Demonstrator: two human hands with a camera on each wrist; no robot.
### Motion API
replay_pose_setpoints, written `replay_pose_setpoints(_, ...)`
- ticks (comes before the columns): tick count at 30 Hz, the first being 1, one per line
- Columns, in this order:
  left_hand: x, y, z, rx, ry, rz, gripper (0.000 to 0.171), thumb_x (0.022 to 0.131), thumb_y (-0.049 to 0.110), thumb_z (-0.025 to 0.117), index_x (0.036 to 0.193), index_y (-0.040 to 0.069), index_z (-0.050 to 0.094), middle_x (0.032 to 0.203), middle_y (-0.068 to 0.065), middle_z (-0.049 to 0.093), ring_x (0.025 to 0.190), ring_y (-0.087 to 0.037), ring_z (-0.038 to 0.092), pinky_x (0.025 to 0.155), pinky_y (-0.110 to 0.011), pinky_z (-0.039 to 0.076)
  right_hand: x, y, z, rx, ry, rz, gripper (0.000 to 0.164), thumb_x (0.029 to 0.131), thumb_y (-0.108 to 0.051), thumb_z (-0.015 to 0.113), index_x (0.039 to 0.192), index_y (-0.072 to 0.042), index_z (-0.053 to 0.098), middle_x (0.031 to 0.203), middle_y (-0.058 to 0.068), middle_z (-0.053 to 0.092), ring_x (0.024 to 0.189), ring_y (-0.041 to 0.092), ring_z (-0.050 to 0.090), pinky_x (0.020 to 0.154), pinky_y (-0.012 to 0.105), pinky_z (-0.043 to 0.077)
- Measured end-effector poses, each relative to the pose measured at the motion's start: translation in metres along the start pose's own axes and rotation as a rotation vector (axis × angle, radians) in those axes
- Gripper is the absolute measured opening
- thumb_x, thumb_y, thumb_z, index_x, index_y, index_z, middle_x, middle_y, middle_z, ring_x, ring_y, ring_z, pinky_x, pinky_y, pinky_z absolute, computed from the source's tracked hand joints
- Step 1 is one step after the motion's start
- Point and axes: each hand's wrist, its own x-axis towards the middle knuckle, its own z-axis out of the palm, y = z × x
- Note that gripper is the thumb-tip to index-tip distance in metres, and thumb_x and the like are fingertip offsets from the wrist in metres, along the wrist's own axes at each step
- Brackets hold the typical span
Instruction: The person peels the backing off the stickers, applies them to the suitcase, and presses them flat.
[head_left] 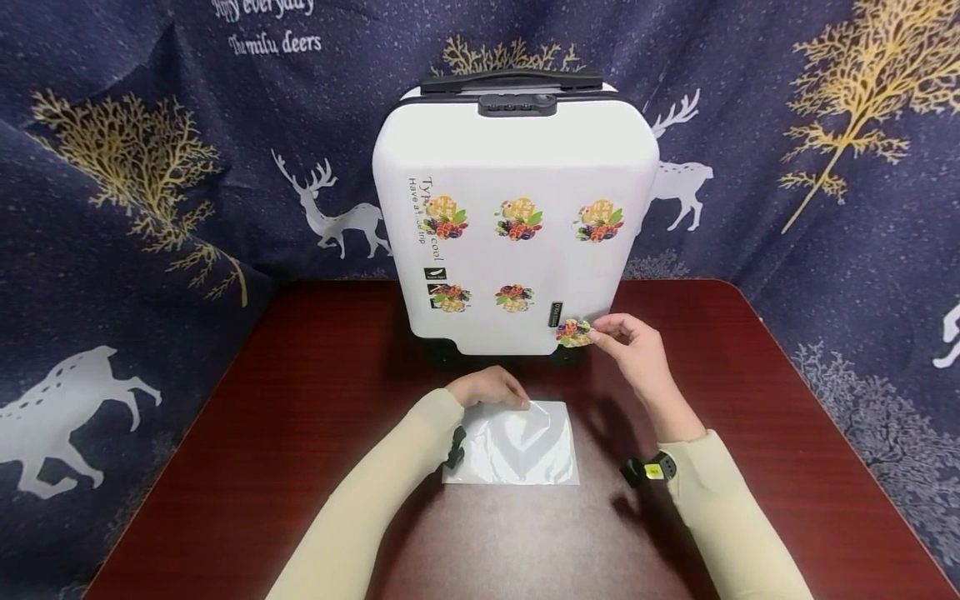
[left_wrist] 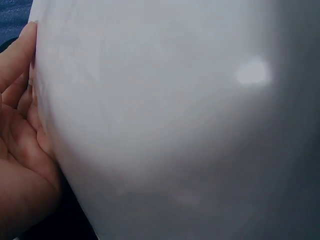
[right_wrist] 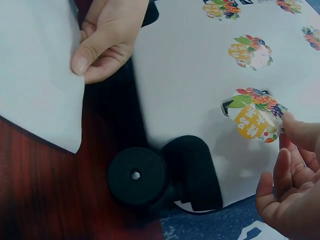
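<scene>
A white suitcase (head_left: 517, 158) stands upright on the table, with several fruit stickers (head_left: 518, 219) on its front. My right hand (head_left: 633, 350) pinches one fruit sticker (right_wrist: 255, 116) by its edge, close to the suitcase's lower right corner beside a small black label (head_left: 556, 313). Whether that sticker touches the surface I cannot tell. In front of the suitcase my left hand (head_left: 491, 387) holds a white glossy sheet (head_left: 517, 454) by its far edge, thumb against fingers. That sheet (left_wrist: 165, 110) fills most of the left wrist view.
A dark red table (head_left: 315, 375) lies under everything. Behind it hangs a blue cloth (head_left: 225, 75) with deer and trees. A black suitcase wheel (right_wrist: 137, 175) shows in the right wrist view. The suitcase's black handle (head_left: 510, 82) is at its top.
</scene>
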Motion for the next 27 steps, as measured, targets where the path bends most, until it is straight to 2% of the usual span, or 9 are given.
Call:
replay_pose_setpoints(7,-0.001,0.0,0.0,0.011,0.0,-0.008,0.025,0.093,0.024,0.075,0.112,0.008,0.079,0.122,-0.008,0.075,0.099,-0.008,0.06,0.088,-0.02,0.047,0.007,-0.003,0.001,0.045,0.076,0.01,0.023,0.092,-0.002,0.073,0.108,0.013,0.067,0.071,-0.029,0.061,0.075,-0.005,0.056,0.066,0.012,0.045)
replay_pose_setpoints(13,0.0,0.0,0.0,0.005,0.001,-0.014,0.025,0.093,0.024,0.075,0.111,0.008,0.08,0.122,-0.008,0.075,0.102,-0.01,0.061,0.092,-0.023,0.047,0.012,-0.008,0.001,0.142,0.123,0.037,0.006,0.091,-0.001,0.073,0.096,-0.003,0.073,0.072,-0.026,0.065,0.074,-0.002,0.056,0.067,0.012,0.047)
replay_pose_setpoints(22,0.002,-0.002,0.001,0.0,0.009,-0.014,0.025,0.092,0.024,0.076,0.111,0.008,0.08,0.121,-0.008,0.075,0.102,-0.011,0.062,0.089,-0.021,0.048,0.018,-0.01,0.006,0.254,0.174,0.043,0.025,0.092,0.002,0.069,0.084,-0.02,0.077,0.07,-0.024,0.068,0.071,-0.003,0.058,0.067,0.012,0.05)
replay_pose_setpoints(27,0.005,-0.004,0.001,0.009,0.01,-0.006,0.025,0.092,0.025,0.077,0.11,0.009,0.08,0.12,-0.007,0.076,0.101,-0.011,0.063,0.09,-0.022,0.05,0.022,-0.007,0.008,0.281,0.192,0.058,0.028,0.093,0.001,0.069,0.081,-0.024,0.075,0.069,-0.023,0.067,0.07,-0.003,0.057,0.067,0.012,0.049)
